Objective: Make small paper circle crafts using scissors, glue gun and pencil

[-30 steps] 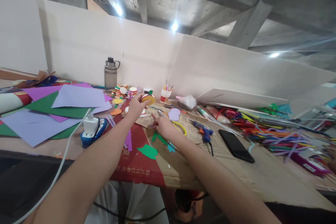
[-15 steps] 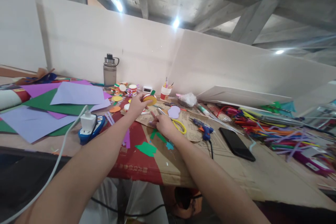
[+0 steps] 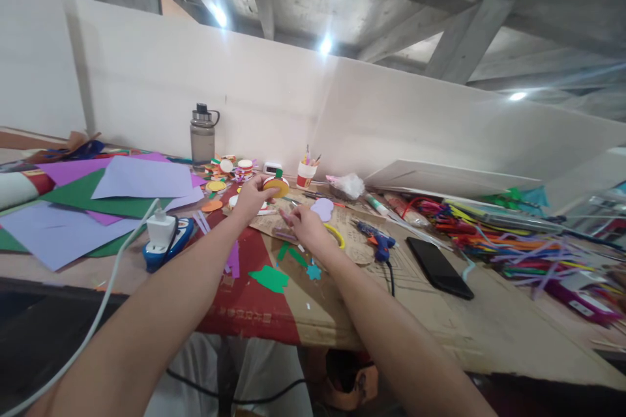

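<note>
My left hand (image 3: pixel 253 197) pinches a round craft piece (image 3: pixel 276 187) with a yellow face, a white rim and a green tab on top, tilted above the cardboard. My right hand (image 3: pixel 304 225) is just to its right, low over the cardboard with fingers drawn together; a thin light purple strip (image 3: pixel 282 233) shows by the fingertips, and I cannot tell what they grip. Yellow-handled scissors (image 3: pixel 336 234) lie partly behind this hand. A lilac paper shape (image 3: pixel 322 209) lies beyond it. Nearer me are a green paper scrap (image 3: pixel 269 279) and a blue paper flower (image 3: pixel 313 270).
To the right lie a blue glue gun (image 3: pixel 382 245), a black phone (image 3: pixel 439 267) and a heap of coloured strips (image 3: pixel 528 254). A pen cup (image 3: pixel 306 174) and a bottle (image 3: pixel 202 140) stand behind. On the left are paper sheets (image 3: pixel 141 179) and a blue power strip (image 3: pixel 169 246) with a white cable.
My right hand's pointing index finger has drawn in, and a light purple strip and a white bit now show by that hand. My left hand keeps hold of the round piece.
</note>
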`<control>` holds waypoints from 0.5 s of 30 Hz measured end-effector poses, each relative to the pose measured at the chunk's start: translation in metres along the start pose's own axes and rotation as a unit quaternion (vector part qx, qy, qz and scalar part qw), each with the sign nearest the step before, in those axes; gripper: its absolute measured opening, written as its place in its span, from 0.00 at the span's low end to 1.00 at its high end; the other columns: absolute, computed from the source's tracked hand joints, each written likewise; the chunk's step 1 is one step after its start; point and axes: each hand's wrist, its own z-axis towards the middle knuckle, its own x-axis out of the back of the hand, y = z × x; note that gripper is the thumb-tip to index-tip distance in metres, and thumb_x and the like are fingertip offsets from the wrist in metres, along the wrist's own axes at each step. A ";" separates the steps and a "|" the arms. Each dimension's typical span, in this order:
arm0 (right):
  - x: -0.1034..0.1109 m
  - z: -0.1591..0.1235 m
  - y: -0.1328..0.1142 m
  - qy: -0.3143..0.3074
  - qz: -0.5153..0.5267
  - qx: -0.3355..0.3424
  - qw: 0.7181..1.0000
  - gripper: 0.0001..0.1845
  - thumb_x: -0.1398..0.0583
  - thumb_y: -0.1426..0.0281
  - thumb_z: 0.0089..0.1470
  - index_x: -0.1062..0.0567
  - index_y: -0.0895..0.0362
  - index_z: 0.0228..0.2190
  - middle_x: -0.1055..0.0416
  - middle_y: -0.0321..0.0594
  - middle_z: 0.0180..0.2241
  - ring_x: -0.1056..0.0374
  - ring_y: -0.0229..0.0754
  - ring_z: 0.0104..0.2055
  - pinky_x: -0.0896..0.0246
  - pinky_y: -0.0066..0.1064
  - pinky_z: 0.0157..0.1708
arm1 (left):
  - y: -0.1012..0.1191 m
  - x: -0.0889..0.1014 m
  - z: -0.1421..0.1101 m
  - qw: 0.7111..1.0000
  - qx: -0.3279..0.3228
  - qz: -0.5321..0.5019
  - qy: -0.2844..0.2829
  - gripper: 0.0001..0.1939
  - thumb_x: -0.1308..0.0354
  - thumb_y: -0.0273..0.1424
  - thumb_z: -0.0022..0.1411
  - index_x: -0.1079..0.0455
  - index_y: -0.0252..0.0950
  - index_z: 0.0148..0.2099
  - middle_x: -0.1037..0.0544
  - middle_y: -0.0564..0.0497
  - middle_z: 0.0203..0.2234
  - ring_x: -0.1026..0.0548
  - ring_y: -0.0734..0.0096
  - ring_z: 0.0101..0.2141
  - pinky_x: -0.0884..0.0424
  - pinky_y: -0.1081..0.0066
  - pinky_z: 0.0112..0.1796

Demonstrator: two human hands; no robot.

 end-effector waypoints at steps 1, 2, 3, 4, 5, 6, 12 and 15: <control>0.001 0.000 0.000 0.001 0.038 -0.004 0.999 0.08 0.45 0.70 0.54 0.31 0.56 0.24 0.32 0.34 0.21 0.37 0.37 0.25 0.44 0.28 0.27 | 0.001 0.000 0.000 1.000 0.009 -0.020 -0.002 0.17 0.32 0.33 0.44 0.29 0.33 0.37 0.23 0.52 0.30 0.27 0.73 0.28 0.30 0.75 0.24; 0.001 0.000 0.000 -0.002 0.067 -0.004 0.998 0.08 0.45 0.69 0.54 0.31 0.56 0.25 0.33 0.33 0.20 0.37 0.37 0.24 0.44 0.27 0.26 | 0.001 0.000 -0.001 0.999 0.017 -0.038 -0.004 0.17 0.32 0.33 0.43 0.30 0.33 0.36 0.23 0.52 0.30 0.27 0.72 0.29 0.30 0.75 0.25; 0.001 0.000 0.000 -0.005 0.087 -0.003 0.996 0.07 0.45 0.69 0.54 0.31 0.55 0.25 0.33 0.32 0.19 0.38 0.36 0.23 0.44 0.27 0.25 | 0.002 -0.001 -0.001 0.998 0.025 -0.052 -0.006 0.18 0.31 0.33 0.42 0.30 0.33 0.36 0.23 0.52 0.30 0.27 0.72 0.29 0.30 0.75 0.25; 0.001 0.000 0.000 -0.006 0.102 -0.001 0.995 0.07 0.45 0.69 0.54 0.31 0.55 0.26 0.33 0.32 0.19 0.38 0.36 0.22 0.44 0.27 0.24 | 0.003 -0.001 -0.002 0.998 0.032 -0.062 -0.007 0.18 0.30 0.32 0.41 0.30 0.33 0.35 0.23 0.51 0.30 0.26 0.72 0.29 0.30 0.75 0.25; 0.001 0.000 0.000 -0.006 0.116 0.002 0.993 0.06 0.45 0.68 0.53 0.30 0.55 0.27 0.33 0.31 0.19 0.38 0.36 0.22 0.44 0.27 0.24 | 0.005 -0.002 -0.002 0.997 0.038 -0.069 -0.009 0.19 0.30 0.32 0.40 0.30 0.33 0.35 0.23 0.51 0.30 0.26 0.72 0.29 0.30 0.75 0.25; 0.002 0.000 -0.001 -0.005 0.134 0.003 0.991 0.06 0.44 0.67 0.52 0.29 0.55 0.28 0.33 0.31 0.19 0.38 0.36 0.21 0.44 0.27 0.23 | 0.006 -0.003 -0.003 0.996 0.044 -0.075 -0.010 0.19 0.29 0.32 0.39 0.30 0.33 0.35 0.23 0.51 0.30 0.26 0.72 0.29 0.30 0.74 0.25; 0.013 0.000 -0.003 0.048 0.165 -0.005 0.985 0.08 0.41 0.66 0.48 0.26 0.57 0.24 0.31 0.33 0.20 0.38 0.36 0.22 0.45 0.28 0.24 | 0.007 -0.002 -0.002 0.994 0.039 -0.094 -0.029 0.20 0.28 0.32 0.39 0.30 0.33 0.35 0.23 0.52 0.30 0.26 0.72 0.30 0.30 0.75 0.26; 0.025 0.001 -0.002 0.102 0.153 0.020 0.983 0.10 0.41 0.65 0.48 0.26 0.58 0.24 0.28 0.35 0.23 0.36 0.37 0.26 0.42 0.29 0.29 | 0.005 0.000 0.000 0.996 0.018 -0.080 -0.039 0.21 0.28 0.33 0.40 0.30 0.34 0.36 0.22 0.51 0.31 0.25 0.71 0.31 0.29 0.73 0.29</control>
